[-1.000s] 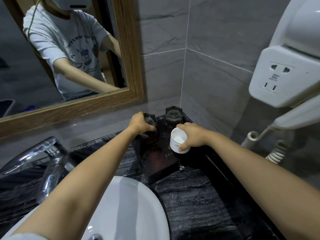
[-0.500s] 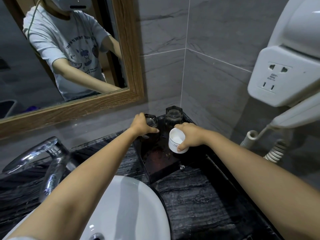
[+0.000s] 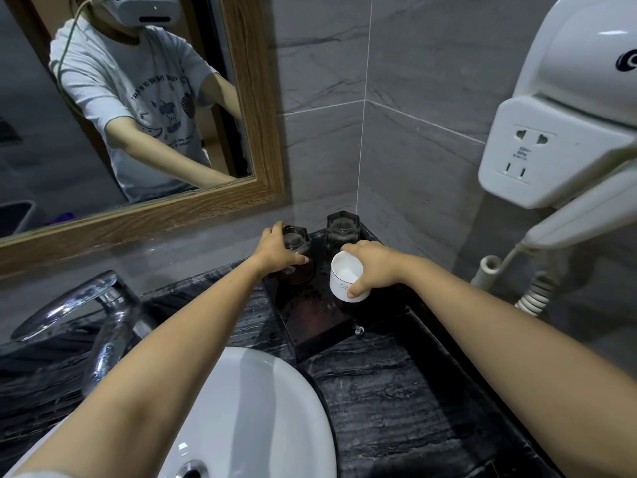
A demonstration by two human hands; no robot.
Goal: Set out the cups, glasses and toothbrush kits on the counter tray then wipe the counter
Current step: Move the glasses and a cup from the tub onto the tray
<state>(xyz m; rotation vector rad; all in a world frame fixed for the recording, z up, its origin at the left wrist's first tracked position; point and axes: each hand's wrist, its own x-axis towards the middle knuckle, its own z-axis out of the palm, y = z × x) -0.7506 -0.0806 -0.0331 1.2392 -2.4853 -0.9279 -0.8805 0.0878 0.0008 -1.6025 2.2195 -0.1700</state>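
Your right hand (image 3: 375,270) grips the white cup (image 3: 346,281) from the side, upright over the middle of the dark tray (image 3: 327,326), just in front of the back-right glass (image 3: 343,229). Your left hand (image 3: 275,251) wraps the back-left glass (image 3: 295,241). The free tray floor lies toward you, nearer the right hand.

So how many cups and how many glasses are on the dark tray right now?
White cups: 1, the white cup in the right hand
Dark glasses: 2, the left glass under the left hand and the back glass standing free
Total: 3 on the tray
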